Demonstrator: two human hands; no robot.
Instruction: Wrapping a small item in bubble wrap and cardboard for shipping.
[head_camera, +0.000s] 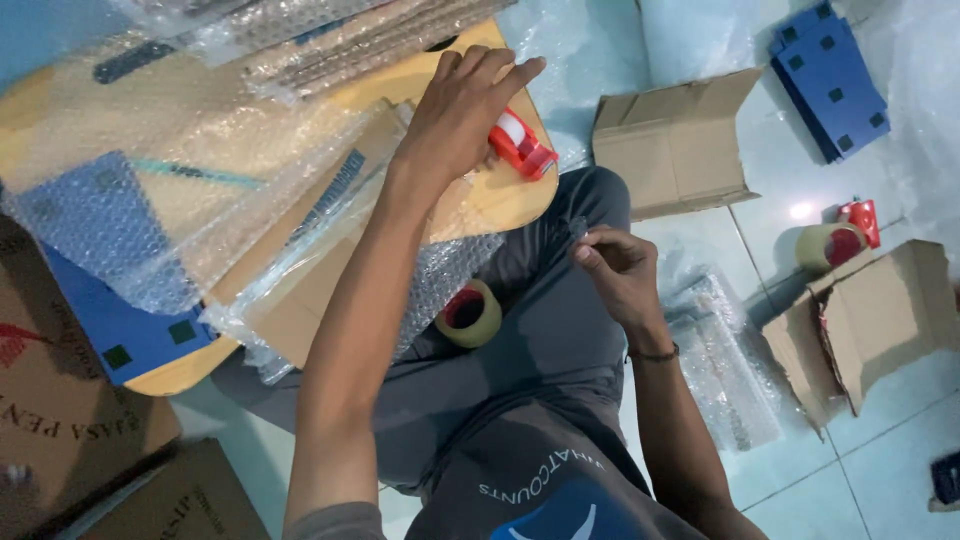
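My left hand (462, 108) reaches forward over a low wooden table (500, 200) and grips a red tape dispenser (521, 146) with a clear tape roll. My right hand (615, 268) hovers over my lap, thumb and fingers pinched on a small strip of clear tape (578, 228). Bubble-wrapped flat parcels (150, 190) and a wrapped cardboard piece (300, 270) lie on the table left of my left arm. A roll of yellowish tape (470, 314) rests on my knee below the table edge.
An open cardboard box (675, 145) lies on the tiled floor ahead, another (880, 320) at the right. Blue panels (828, 75) sit far right, a second tape dispenser with roll (838, 240) beside them. Bubble wrap (720, 360) lies by my right arm; brown cartons (60, 400) stand at left.
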